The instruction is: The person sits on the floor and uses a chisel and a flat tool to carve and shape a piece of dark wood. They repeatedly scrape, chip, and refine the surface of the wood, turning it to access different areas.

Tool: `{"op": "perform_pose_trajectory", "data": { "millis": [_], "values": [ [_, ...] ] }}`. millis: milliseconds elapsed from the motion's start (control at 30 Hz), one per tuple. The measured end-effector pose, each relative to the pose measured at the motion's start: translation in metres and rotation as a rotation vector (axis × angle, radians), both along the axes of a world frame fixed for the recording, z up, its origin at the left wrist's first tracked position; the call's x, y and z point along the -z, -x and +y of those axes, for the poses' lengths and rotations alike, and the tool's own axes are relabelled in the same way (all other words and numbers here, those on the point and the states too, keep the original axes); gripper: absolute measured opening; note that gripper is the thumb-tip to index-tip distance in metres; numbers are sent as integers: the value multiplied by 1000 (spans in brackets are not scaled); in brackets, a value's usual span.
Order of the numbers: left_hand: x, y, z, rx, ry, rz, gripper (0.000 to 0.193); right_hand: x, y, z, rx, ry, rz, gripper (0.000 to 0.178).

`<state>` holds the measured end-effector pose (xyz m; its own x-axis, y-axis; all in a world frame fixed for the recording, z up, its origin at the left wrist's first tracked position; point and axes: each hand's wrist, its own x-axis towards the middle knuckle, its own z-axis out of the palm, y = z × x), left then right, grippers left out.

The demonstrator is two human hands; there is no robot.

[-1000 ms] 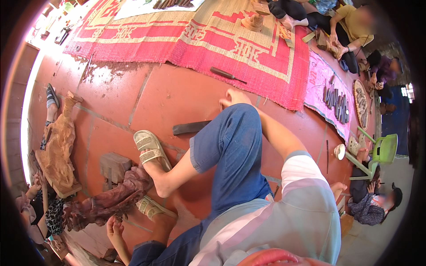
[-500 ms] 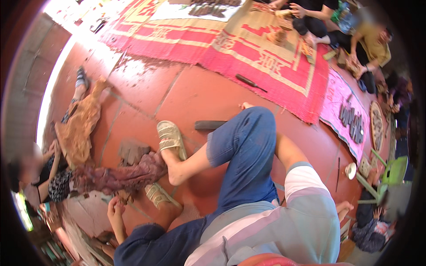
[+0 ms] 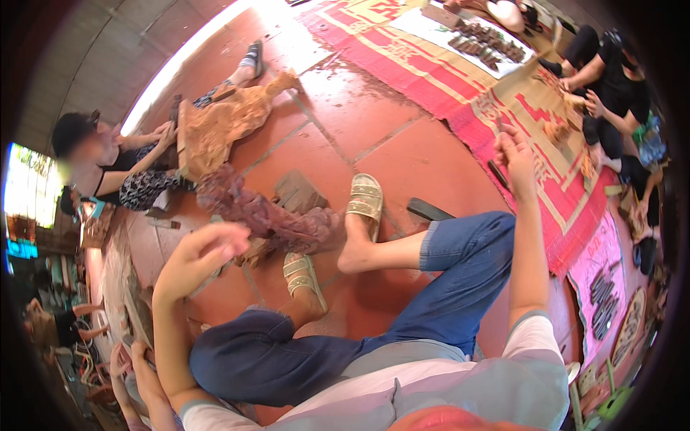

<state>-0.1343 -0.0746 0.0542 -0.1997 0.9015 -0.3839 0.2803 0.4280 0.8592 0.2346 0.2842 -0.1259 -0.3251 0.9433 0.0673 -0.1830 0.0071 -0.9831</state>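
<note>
Dark wood carving (image 3: 266, 215): lies on the red tiled floor (image 3: 345, 122) between the sandalled feet, long axis running from upper left to lower right, its thicker end toward the right foot (image 3: 365, 201)
Pale carving (image 3: 223, 126): larger, further up-left, held by another person seated there
Red patterned mats (image 3: 445, 79): across the upper right, other people sitting on them
Left hand (image 3: 205, 251): raised just below and left of the dark carving, fingers loosely spread, holding nothing; clearly the nearer hand
Right hand (image 3: 514, 154): lifted well to the right, over the mat edge, fingers closed around a small thin tool (image 3: 499, 122); its kind is too small to tell
Hands: far apart, the carving lying between them but much closer to the left
Wood block (image 3: 298, 190): touching the carving's upper side
</note>
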Motion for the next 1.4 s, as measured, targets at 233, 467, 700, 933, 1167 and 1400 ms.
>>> {"op": "perform_pose_trajectory", "data": {
  "millis": [233, 467, 700, 933, 1167, 1400],
  "values": [
    [38, -48, 71, 13, -295, -91, 33, -39, 156, -188, -748, 388, 381, 22],
    [63, -46, 52, -246, -220, -235, 22, -10, 190, -231, -571, 235, 333, 11],
    [101, -44, 43, -230, -380, -186, 24, 2, 194, -236, -614, 372, 344, 6],
    [106, -43, 44, -219, -327, -83, 17, 13, 191, -227, -631, 444, 354, 14],
    [118, -45, 45, -77, -421, 186, 12, 25, 178, -214, -782, 578, 303, 32],
    [117, -41, 58, -131, -464, -14, 10, -1, 177, -220, -698, 601, 443, 43]
  ]
}}
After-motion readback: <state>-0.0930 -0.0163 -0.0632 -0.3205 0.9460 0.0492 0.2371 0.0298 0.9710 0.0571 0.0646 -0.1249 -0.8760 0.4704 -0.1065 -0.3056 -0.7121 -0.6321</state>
